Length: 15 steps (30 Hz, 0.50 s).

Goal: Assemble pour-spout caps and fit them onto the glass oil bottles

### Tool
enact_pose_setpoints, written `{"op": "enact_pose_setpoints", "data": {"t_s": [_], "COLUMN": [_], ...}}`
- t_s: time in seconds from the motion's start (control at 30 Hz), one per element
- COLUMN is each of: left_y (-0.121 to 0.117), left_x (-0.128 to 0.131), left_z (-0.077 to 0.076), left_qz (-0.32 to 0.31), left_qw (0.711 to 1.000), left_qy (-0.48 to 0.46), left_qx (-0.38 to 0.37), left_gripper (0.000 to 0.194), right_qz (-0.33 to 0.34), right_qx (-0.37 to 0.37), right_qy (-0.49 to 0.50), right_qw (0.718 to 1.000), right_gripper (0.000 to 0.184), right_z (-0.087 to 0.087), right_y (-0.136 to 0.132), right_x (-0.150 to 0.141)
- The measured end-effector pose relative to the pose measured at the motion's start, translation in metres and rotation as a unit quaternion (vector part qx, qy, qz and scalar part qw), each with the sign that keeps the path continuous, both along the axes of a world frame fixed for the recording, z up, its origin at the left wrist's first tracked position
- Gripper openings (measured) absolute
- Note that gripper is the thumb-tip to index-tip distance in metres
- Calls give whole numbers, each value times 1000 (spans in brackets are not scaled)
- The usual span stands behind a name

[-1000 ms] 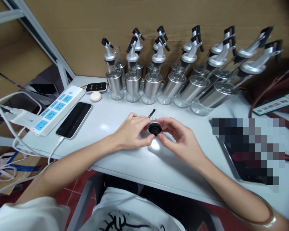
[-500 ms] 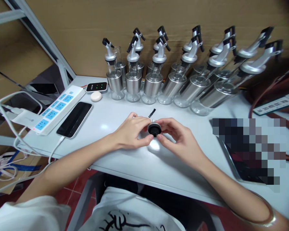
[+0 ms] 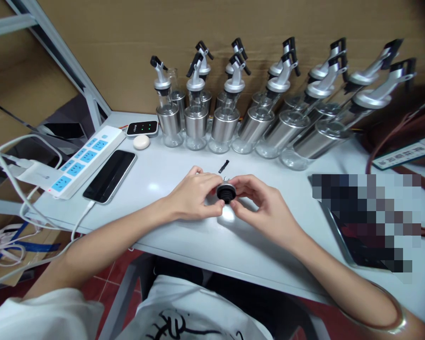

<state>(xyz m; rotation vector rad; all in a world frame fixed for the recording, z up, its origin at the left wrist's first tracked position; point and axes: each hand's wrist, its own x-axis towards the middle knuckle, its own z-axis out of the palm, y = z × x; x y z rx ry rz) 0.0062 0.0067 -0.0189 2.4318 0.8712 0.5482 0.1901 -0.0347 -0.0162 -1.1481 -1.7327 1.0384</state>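
Note:
Between the fingertips of both hands is a bottle pourer stopper, silver-rimmed with a ribbed black plug facing me. My left hand grips it from the left, thumb low and fingers behind. From the right, my right hand pinches it with thumb and fingers. The far side of the stopper is hidden behind it and the fingers. A small black strip-like part lies on the table just beyond my hands. Behind it stand several glass-and-steel oil bottles in two rows, most topped with silver pourers that have black levers.
On the left of the white table lie a power strip, a phone on a white cable, a small black-faced device and a round cream case. A dark tablet-like slab, partly pixelated, lies at right.
The stopper has tilted slightly, its ribbed plug turning a little in my fingers. Both hands keep nearly the same place, and the bottles stand as before.

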Motion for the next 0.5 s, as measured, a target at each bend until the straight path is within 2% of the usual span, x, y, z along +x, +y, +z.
{"op": "enact_pose_setpoints", "data": {"t_s": [0.2, 0.5], "left_y": [0, 2], "left_x": [0, -3], "left_z": [-1, 0], "left_qz": [4, -26], "left_qw": [1000, 1000], "left_qy": [13, 9], "left_qx": [9, 6], "left_gripper": [21, 19], "right_qz": [1, 3], "right_qx": [9, 29], "right_qy": [-16, -28], "right_qw": [1000, 999], "right_gripper": [24, 23], "right_z": [-1, -2], "right_y": [1, 1], "right_x": [2, 2]}}
